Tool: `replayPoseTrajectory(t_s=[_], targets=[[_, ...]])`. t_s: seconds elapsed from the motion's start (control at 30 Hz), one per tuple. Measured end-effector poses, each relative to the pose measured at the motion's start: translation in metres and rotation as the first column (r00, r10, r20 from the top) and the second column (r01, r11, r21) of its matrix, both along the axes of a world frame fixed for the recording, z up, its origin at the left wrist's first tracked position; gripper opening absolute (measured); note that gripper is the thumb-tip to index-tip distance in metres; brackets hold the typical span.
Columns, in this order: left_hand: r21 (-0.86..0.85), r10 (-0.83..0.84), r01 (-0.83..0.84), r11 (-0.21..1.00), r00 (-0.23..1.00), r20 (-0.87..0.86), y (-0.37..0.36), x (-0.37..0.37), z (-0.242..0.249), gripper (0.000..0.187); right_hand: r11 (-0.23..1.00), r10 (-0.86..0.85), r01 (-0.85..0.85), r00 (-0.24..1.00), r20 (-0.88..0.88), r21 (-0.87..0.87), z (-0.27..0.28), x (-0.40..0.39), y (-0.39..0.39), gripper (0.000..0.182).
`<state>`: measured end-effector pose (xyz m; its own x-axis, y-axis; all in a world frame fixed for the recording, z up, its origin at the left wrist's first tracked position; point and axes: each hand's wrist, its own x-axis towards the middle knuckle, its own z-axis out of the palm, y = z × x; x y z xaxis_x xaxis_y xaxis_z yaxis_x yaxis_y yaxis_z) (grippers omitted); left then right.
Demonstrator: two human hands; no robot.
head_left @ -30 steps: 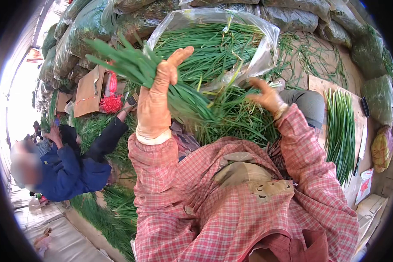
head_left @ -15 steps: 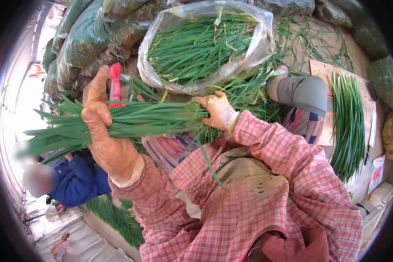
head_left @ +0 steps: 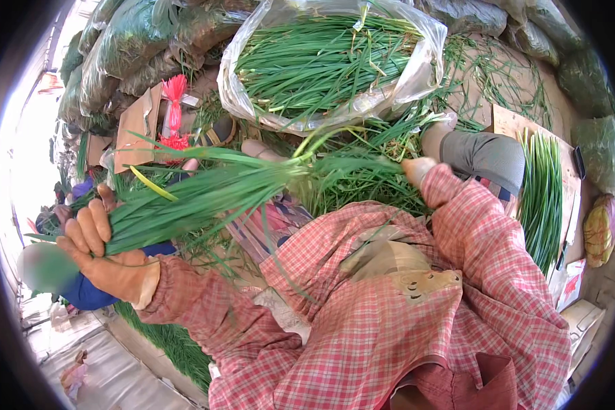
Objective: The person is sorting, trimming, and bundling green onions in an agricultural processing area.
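My left hand [head_left: 96, 239], in a tan glove, is closed round the leafy end of a bunch of garlic chives [head_left: 205, 198]. The bunch runs sideways across my lap, its far end blurred near the middle. At that end my right hand [head_left: 419, 171] is drawn off to the right, closed on a few loose chive leaves [head_left: 362, 164] that trail between it and the bunch; its fingertips are smeared. Beneath lies a heap of loose chive trimmings [head_left: 362, 191]. Beyond my knees sits an open clear plastic bag [head_left: 417, 75] filled with chives.
Another chive bunch [head_left: 541, 198] lies on a board [head_left: 509, 123] at right. Pink-red ties [head_left: 174, 109] hang near a piece of cardboard [head_left: 138, 126]. Full plastic sacks [head_left: 130, 58] line the back. Another person in blue [head_left: 89, 294] is at far left.
My left hand has moved down and left, now wrapped round the leaf end. My right hand has left the bunch's base and pulled right with loose leaves.
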<state>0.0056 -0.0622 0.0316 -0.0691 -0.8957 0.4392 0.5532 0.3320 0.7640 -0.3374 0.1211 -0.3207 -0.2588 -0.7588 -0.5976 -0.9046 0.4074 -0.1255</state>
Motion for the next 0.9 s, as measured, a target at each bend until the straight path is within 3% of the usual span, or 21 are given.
replayPoseTrajectory(t_s=[0.03,0.1,0.13,0.17,0.2,0.23,0.27,0.33,0.4,0.43,0.47,0.5,0.57,0.6,0.67,0.7,0.77,0.83,0.9], targets=[[0.008,0.132,-0.132,0.991,0.991,0.031,0.003,-0.004,0.005,0.04,0.998,0.028,-0.022,0.996,-0.083,0.066,0.001,-0.018,-0.002,0.026],[-0.035,-0.205,0.206,0.978,0.978,0.028,0.0,-0.004,0.007,0.038,0.974,0.226,-0.211,0.944,-0.24,0.088,0.022,-0.039,-0.025,0.036],[-0.035,-0.378,0.379,0.925,0.925,0.033,0.001,-0.012,0.007,0.036,0.949,0.302,-0.317,0.911,-0.28,-0.005,0.047,-0.038,-0.048,0.042],[-0.029,-0.54,0.541,0.84,0.841,0.035,0.003,-0.022,0.005,0.035,0.906,0.332,-0.373,0.919,-0.213,-0.201,0.081,-0.027,-0.075,0.047],[-0.012,-0.537,0.538,0.843,0.842,0.049,0.007,-0.037,-0.001,0.034,0.895,0.335,-0.256,0.927,0.169,-0.366,0.14,-0.007,-0.111,0.062],[-0.004,-0.514,0.516,0.856,0.853,0.094,0.013,-0.056,-0.005,0.035,0.641,0.405,-0.064,0.874,0.267,-0.765,0.171,0.017,-0.135,0.061],[0.001,-0.49,0.495,0.869,0.86,0.139,0.021,-0.077,-0.007,0.036,0.479,0.588,0.225,0.635,0.501,-0.848,0.21,0.045,-0.153,0.059],[0.055,-0.537,0.534,0.843,0.834,0.126,0.031,-0.097,-0.013,0.037,0.618,0.697,0.389,0.132,0.705,-0.683,0.293,0.092,-0.138,0.063],[0.067,-0.569,0.565,0.822,0.814,0.117,0.027,-0.086,-0.008,0.036,0.545,0.822,0.367,-0.057,0.566,-0.754,0.279,0.134,-0.139,0.073],[0.07,-0.592,0.588,0.806,0.799,0.107,0.023,-0.076,-0.006,0.036,0.636,0.735,0.262,0.08,0.673,-0.726,0.268,0.133,-0.122,0.078],[0.072,-0.598,0.595,0.8,0.801,0.024,0.019,-0.065,-0.007,0.035,0.593,0.745,0.134,0.284,0.604,-0.794,0.225,0.141,-0.118,0.08],[0.08,-0.595,0.598,0.797,0.801,-0.059,0.016,-0.052,-0.009,0.035,0.698,0.668,0.188,0.174,0.723,-0.69,0.18,0.146,-0.109,0.082],[0.225,-0.213,0.247,0.943,0.963,-0.166,0.012,-0.016,-0.031,0.035,0.737,0.621,0.097,0.292,0.727,-0.669,0.124,0.14,-0.076,0.081],[0.197,-0.294,0.322,0.926,0.942,-0.16,0.013,-0.011,-0.035,0.035,0.827,0.532,-0.016,0.34,0.775,-0.561,0.109,0.136,-0.061,0.081],[0.136,-0.443,0.46,0.878,0.886,-0.137,0.014,-0.002,-0.038,0.035,0.864,0.48,-0.015,0.324,0.815,-0.503,0.063,0.143,-0.036,0.077],[0.143,-0.433,0.451,0.881,0.891,-0.139,0.013,0.004,-0.039,0.036,0.91,0.4,-0.061,0.392,0.829,-0.41,0.063,0.143,-0.03,0.059],[0.147,-0.398,0.417,0.897,0.906,-0.144,0.013,0.018,-0.043,0.037,0.976,0.216,-0.16,0.649,0.729,-0.147,0.065,0.141,-0.025,0.037],[0.146,-0.434,0.477,0.867,0.865,-0.252,0.007,0.032,-0.045,0.038,0.96,0.262,-0.163,0.809,0.526,-0.229,0.084,0.13,-0.027,0.022],[0.157,-0.41,0.467,0.87,0.862,-0.297,0.007,0.047,-0.05,0.039,0.924,0.331,-0.22,0.87,0.365,-0.313,0.091,0.113,-0.032,0.022]])
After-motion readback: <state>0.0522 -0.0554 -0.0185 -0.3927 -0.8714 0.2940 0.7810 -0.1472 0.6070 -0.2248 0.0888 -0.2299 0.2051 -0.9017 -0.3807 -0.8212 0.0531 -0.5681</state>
